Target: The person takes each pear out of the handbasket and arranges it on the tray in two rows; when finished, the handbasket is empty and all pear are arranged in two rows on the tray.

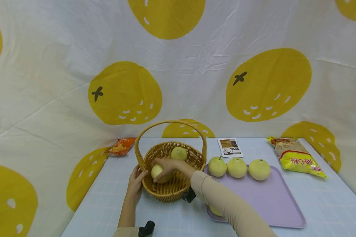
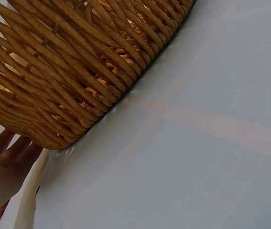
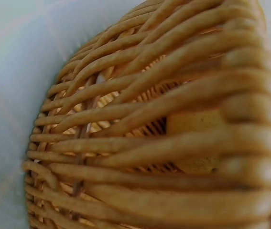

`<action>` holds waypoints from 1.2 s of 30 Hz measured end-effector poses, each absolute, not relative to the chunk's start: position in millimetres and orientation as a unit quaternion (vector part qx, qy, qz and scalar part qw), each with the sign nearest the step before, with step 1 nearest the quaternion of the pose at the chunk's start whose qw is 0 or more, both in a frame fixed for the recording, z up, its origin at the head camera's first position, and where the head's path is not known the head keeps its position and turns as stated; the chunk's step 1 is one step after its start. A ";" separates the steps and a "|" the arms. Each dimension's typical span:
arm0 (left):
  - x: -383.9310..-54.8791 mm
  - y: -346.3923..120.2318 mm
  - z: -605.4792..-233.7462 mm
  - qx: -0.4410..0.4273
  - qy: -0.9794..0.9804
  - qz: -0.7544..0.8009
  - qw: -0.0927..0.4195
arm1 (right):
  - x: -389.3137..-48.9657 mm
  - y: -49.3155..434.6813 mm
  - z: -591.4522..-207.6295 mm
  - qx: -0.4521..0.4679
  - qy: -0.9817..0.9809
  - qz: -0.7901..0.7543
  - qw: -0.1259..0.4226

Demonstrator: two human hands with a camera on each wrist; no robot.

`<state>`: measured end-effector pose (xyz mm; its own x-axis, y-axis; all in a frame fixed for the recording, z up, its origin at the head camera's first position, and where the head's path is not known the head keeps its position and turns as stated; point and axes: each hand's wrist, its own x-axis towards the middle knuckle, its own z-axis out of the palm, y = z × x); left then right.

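A wicker basket (image 1: pixel 166 197) with a tall arched handle stands on the table. My left hand (image 1: pixel 135 181) holds its left side, thumb at the rim beside the handle's base. In the left wrist view, the fingers (image 2: pixel 18 148) lie against the woven wall. Reaching into the basket, my right hand (image 1: pixel 168 167) grips a round pale yellow pear (image 1: pixel 157 171) at the left inside. Behind that hand a second pear (image 1: pixel 179 153) lies in the basket. Through the weave in the right wrist view, part of a yellow pear (image 3: pixel 192 131) shows.
Right of the basket is a purple tray (image 1: pixel 273 200) with a row of pears (image 1: pixel 237 168) at its back. Another pear (image 1: pixel 215 211) is partly hidden by my right sleeve. Farther back lie an orange snack bag (image 1: pixel 122 146), a white packet (image 1: pixel 230 147) and a yellow bag (image 1: pixel 298 157).
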<state>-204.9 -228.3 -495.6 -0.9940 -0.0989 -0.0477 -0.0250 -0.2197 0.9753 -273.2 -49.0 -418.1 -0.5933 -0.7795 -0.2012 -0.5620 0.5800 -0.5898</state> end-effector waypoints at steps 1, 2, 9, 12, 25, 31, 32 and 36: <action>-205.0 -228.3 -495.4 0.051 -0.622 -0.781 0.023 | -273.4 -48.8 -417.9 -0.388 0.857 -0.247 0.233; -204.9 -228.2 -495.3 0.050 -0.623 -0.781 0.023 | -273.5 -48.8 -417.6 -0.389 0.855 -0.246 0.238; -205.4 -227.9 -495.4 0.061 -0.620 -0.782 0.020 | -273.6 -49.3 -418.2 -0.426 0.849 -0.196 0.243; -205.7 -227.7 -495.5 0.061 -0.620 -0.782 0.019 | -272.8 -48.7 -418.8 -0.414 0.855 -0.204 0.236; -205.3 -228.9 -495.7 0.064 -0.620 -0.781 0.017 | -270.2 -46.3 -414.3 -0.378 0.887 -0.198 0.175; -206.3 -229.2 -496.8 0.068 -0.620 -0.782 0.015 | -269.8 -45.0 -414.2 -0.373 0.896 -0.149 0.187; -206.5 -229.4 -497.0 0.068 -0.620 -0.781 0.016 | -269.5 -44.6 -413.8 -0.369 0.896 -0.161 0.188; -206.8 -229.6 -497.2 0.068 -0.622 -0.780 0.016 | -270.0 -43.9 -412.8 -0.361 0.891 -0.205 0.186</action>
